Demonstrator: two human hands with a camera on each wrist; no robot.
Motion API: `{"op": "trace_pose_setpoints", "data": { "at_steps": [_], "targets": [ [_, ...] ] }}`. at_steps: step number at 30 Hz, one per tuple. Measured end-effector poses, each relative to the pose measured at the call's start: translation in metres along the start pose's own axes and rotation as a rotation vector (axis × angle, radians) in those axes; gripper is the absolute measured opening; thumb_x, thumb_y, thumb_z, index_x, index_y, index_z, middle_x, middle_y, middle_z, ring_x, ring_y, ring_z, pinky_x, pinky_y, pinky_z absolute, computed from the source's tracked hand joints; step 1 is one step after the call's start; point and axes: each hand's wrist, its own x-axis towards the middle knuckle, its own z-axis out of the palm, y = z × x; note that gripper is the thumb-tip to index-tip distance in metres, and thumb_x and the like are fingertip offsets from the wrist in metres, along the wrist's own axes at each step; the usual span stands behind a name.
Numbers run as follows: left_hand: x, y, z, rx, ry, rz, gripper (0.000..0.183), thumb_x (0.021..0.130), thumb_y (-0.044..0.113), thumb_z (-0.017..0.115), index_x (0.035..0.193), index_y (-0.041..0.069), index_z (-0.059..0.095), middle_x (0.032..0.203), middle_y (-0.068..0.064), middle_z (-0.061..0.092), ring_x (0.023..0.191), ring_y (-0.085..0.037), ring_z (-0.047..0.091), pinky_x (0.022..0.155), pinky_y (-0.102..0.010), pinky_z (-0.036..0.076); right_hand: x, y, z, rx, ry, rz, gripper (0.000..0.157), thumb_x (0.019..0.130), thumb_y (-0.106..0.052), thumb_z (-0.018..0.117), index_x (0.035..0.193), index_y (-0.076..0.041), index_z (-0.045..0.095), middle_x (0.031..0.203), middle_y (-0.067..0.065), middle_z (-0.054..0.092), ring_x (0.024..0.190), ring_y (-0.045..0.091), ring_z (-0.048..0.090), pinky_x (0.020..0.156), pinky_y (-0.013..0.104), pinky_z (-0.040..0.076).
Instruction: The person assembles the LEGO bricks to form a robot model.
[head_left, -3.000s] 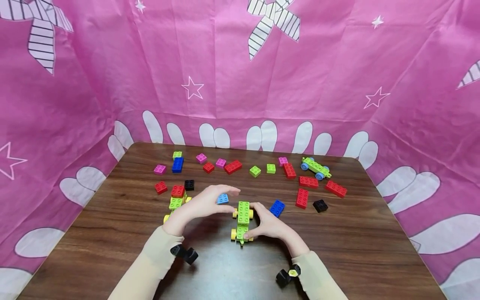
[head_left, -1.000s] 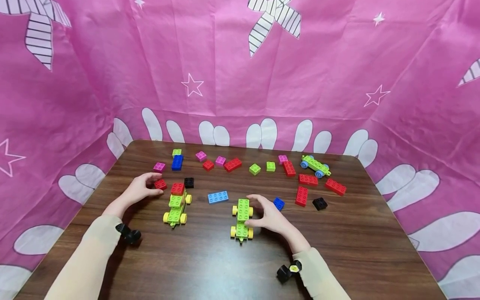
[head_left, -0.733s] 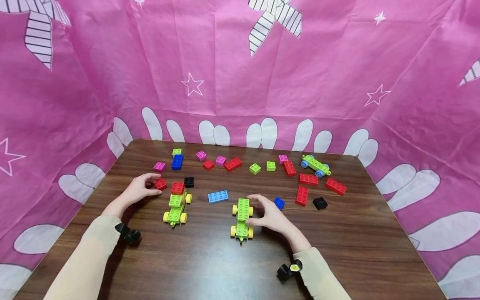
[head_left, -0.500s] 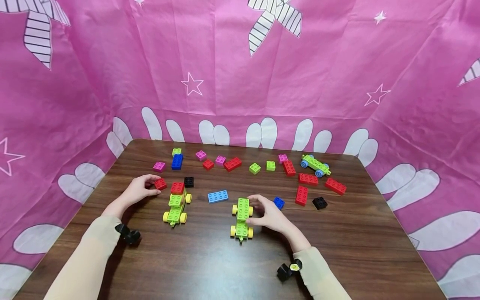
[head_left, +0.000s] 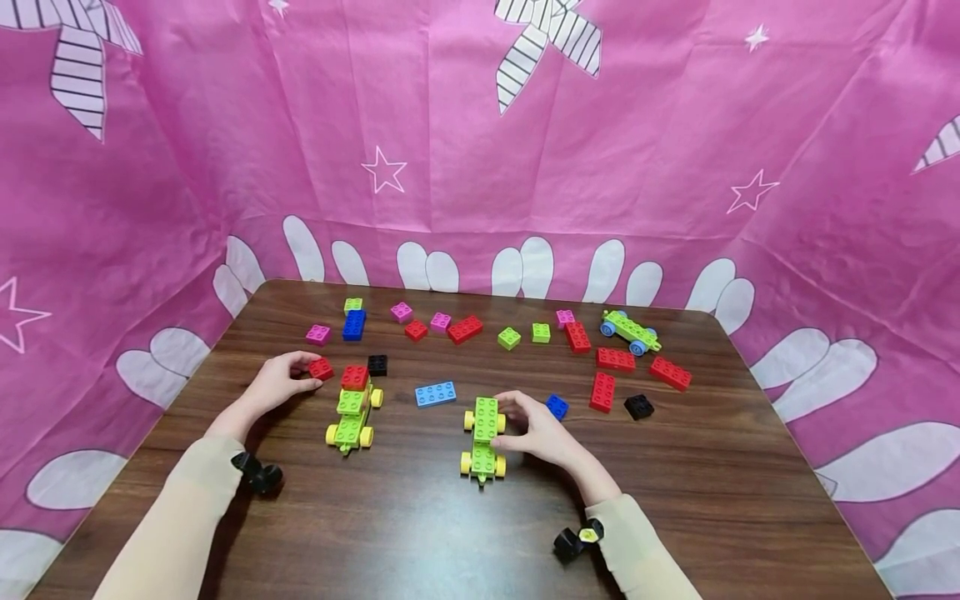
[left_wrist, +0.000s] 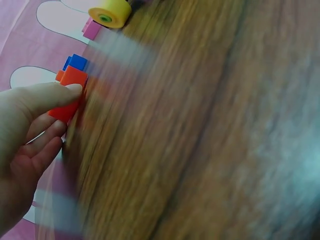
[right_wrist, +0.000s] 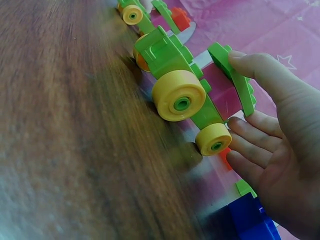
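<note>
On the left of the table, my left hand (head_left: 276, 385) pinches a small red brick (head_left: 321, 368) between thumb and fingers. The left wrist view shows the thumb across that brick's side. My right hand (head_left: 542, 429) holds a green toy car (head_left: 486, 420) with yellow wheels near the middle. Seen from the right wrist, the thumb lies against the car's raised green piece (right_wrist: 232, 80), with the fingers on its other side. Close to the left hand stands a second green car (head_left: 351, 431) with yellow wheels, carrying a red brick (head_left: 355, 377) on top.
A light blue brick (head_left: 436, 394) lies between the two cars. A blue brick (head_left: 557, 407) sits just beyond the right hand. Several red, pink, green and black bricks are scattered toward the back, with a blue-wheeled green car (head_left: 632, 332) at the back right.
From beside the middle car, my left hand has moved left to the red brick and taken hold of it. My right hand stays at the car, its thumb slightly farther forward.
</note>
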Motion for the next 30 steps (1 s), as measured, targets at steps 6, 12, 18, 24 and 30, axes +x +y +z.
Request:
{"op": "trace_pose_setpoints", "data": {
  "at_steps": [6,12,18,24,30],
  "targets": [
    [-0.001,0.012,0.001,-0.019,0.049,0.003,0.048,0.086,0.014,0.071,0.126,-0.006,0.055,0.115,-0.028,0.062,0.107,-0.041,0.059,0.094,-0.054,0.046,-0.001,-0.001,0.0,0.007,-0.002,0.014,0.057,0.081,-0.009,0.076,0.128,0.006,0.048,0.122,0.021,0.06,0.117,0.036,0.057,0.102,0.051,0.043],
    [0.003,0.035,-0.002,-0.072,0.144,0.042,0.049,0.087,0.015,0.071,0.128,-0.006,0.054,0.119,-0.028,0.061,0.109,-0.043,0.059,0.094,-0.055,0.046,-0.001,-0.002,-0.001,0.005,-0.008,0.028,0.057,0.082,-0.01,0.076,0.129,0.005,0.049,0.123,0.021,0.06,0.119,0.035,0.056,0.103,0.05,0.043],
    [0.003,0.069,-0.002,-0.094,0.217,0.13,0.046,0.085,0.012,0.073,0.126,-0.002,0.058,0.115,-0.025,0.063,0.105,-0.042,0.06,0.091,-0.056,0.047,0.0,-0.002,-0.001,0.011,-0.016,0.026,0.056,0.082,-0.01,0.076,0.129,0.005,0.048,0.124,0.021,0.059,0.12,0.036,0.056,0.103,0.05,0.042],
    [-0.002,0.107,0.005,-0.121,0.209,0.194,0.046,0.085,0.013,0.074,0.127,0.001,0.059,0.118,-0.021,0.063,0.106,-0.04,0.06,0.091,-0.055,0.049,-0.001,-0.002,-0.001,0.011,-0.016,0.025,0.056,0.082,-0.01,0.076,0.129,0.006,0.048,0.124,0.022,0.059,0.12,0.038,0.055,0.104,0.051,0.041],
    [-0.006,0.14,0.018,-0.134,0.137,0.255,0.047,0.084,0.014,0.075,0.127,0.004,0.06,0.119,-0.015,0.064,0.106,-0.03,0.062,0.087,-0.047,0.053,0.0,-0.001,-0.001,0.016,-0.013,0.017,0.055,0.082,-0.01,0.076,0.128,0.006,0.049,0.123,0.021,0.059,0.12,0.037,0.055,0.104,0.051,0.042]
  ]
}}
